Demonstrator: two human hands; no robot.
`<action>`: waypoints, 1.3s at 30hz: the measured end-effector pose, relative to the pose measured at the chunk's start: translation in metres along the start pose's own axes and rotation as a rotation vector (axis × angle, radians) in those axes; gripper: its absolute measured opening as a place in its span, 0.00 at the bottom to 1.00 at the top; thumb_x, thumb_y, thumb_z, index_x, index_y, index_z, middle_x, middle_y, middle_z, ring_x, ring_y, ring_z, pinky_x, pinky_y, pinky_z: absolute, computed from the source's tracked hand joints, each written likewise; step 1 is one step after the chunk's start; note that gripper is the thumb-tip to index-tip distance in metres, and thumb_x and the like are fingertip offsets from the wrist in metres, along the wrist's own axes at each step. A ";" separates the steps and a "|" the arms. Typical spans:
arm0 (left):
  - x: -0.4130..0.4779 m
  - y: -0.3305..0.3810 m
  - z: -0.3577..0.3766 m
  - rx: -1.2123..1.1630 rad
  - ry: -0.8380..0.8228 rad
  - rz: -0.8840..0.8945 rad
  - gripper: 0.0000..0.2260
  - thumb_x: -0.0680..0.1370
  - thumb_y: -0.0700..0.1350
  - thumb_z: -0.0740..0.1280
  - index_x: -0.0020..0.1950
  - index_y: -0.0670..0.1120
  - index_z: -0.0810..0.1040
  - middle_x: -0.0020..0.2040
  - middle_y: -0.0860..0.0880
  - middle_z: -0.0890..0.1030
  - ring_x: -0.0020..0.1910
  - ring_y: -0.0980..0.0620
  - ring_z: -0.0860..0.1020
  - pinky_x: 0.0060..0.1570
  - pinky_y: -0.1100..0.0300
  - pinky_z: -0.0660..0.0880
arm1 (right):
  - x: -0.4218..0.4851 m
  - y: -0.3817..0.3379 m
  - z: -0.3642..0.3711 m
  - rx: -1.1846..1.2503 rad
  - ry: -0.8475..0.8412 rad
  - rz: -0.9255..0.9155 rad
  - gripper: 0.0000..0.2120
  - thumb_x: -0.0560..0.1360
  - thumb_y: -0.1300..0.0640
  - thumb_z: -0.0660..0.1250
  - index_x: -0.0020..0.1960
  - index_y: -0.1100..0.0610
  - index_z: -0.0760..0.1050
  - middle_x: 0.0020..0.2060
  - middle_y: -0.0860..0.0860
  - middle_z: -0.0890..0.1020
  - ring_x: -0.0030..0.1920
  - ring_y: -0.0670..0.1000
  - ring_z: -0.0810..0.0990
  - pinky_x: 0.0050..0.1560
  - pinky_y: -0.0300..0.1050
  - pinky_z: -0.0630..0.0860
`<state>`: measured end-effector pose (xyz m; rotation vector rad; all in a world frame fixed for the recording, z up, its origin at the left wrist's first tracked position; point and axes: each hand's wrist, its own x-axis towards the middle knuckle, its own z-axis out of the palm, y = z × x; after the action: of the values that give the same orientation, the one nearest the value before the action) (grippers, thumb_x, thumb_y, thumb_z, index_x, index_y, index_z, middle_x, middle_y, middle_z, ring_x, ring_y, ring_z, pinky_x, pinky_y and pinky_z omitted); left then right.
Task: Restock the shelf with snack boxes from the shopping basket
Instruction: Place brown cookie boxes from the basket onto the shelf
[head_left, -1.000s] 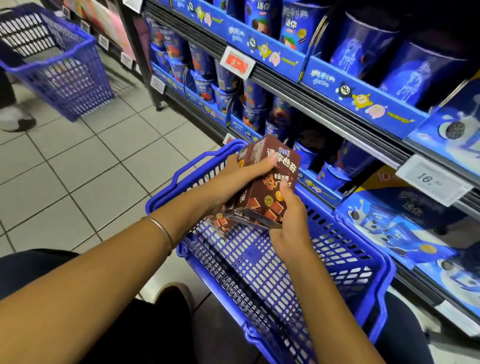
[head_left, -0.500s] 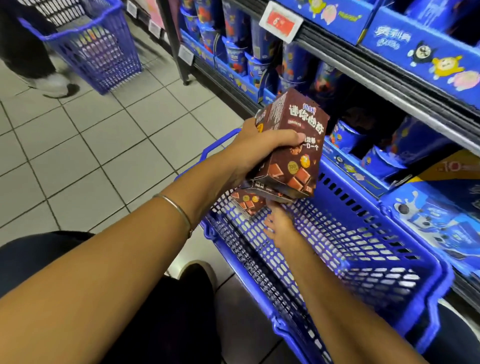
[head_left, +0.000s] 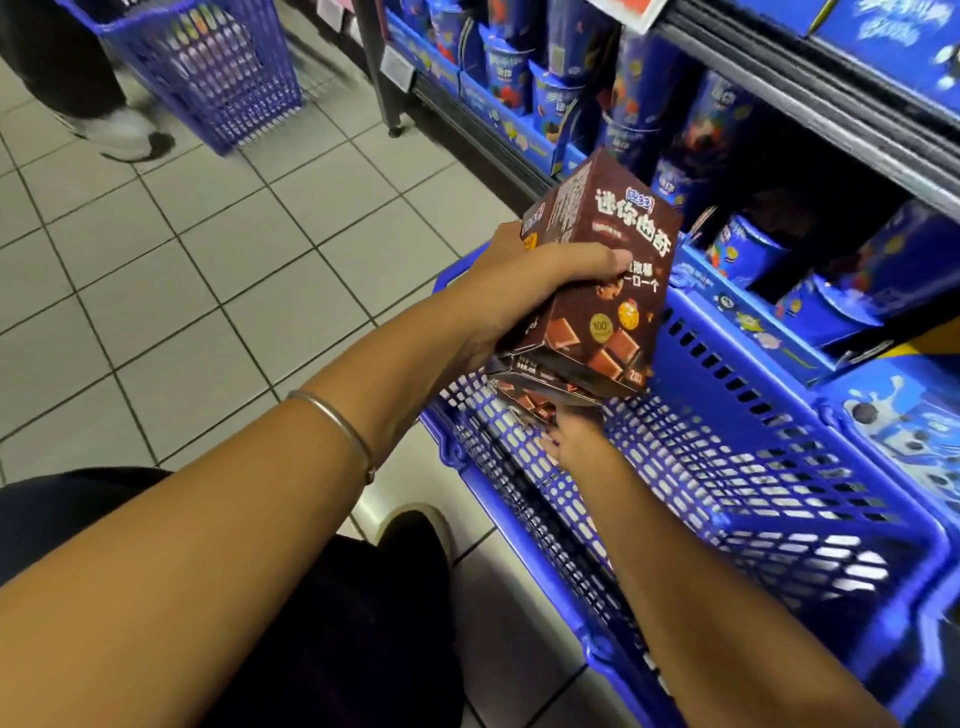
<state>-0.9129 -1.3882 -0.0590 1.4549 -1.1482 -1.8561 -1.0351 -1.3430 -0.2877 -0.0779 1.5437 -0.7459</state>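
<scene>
Your left hand (head_left: 524, 291) is clamping a glossy cardboard snack box (head_left: 608, 270) above the perforated plastic basket (head_left: 779, 467). Your right hand (head_left: 571, 441) is touching another box (head_left: 524, 402); grip hidden.

Bright even store light, dim shelf recesses, blurred, warped edges
</scene>
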 end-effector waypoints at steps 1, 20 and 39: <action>0.001 0.001 -0.001 -0.002 -0.002 0.002 0.24 0.76 0.47 0.77 0.69 0.42 0.76 0.52 0.42 0.89 0.46 0.43 0.89 0.42 0.54 0.84 | -0.005 -0.004 -0.001 0.007 0.036 -0.045 0.03 0.83 0.58 0.60 0.50 0.54 0.71 0.71 0.60 0.72 0.54 0.55 0.78 0.41 0.44 0.75; 0.029 -0.003 -0.016 -0.010 0.131 0.062 0.36 0.72 0.53 0.81 0.74 0.44 0.71 0.57 0.42 0.88 0.49 0.42 0.89 0.50 0.47 0.86 | -0.158 -0.096 -0.058 0.208 0.099 -0.607 0.14 0.75 0.39 0.68 0.54 0.46 0.80 0.53 0.46 0.86 0.54 0.52 0.82 0.42 0.48 0.73; 0.018 -0.008 0.002 -0.428 -0.042 0.072 0.33 0.84 0.70 0.51 0.43 0.54 0.91 0.49 0.50 0.90 0.49 0.49 0.89 0.44 0.53 0.85 | -0.153 -0.115 -0.028 0.201 0.016 -0.582 0.27 0.77 0.30 0.58 0.62 0.50 0.78 0.58 0.52 0.84 0.59 0.51 0.82 0.57 0.51 0.77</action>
<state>-0.9187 -1.3976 -0.0753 1.1230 -0.7467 -1.9396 -1.0825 -1.3489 -0.1005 -0.3832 1.4610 -1.3578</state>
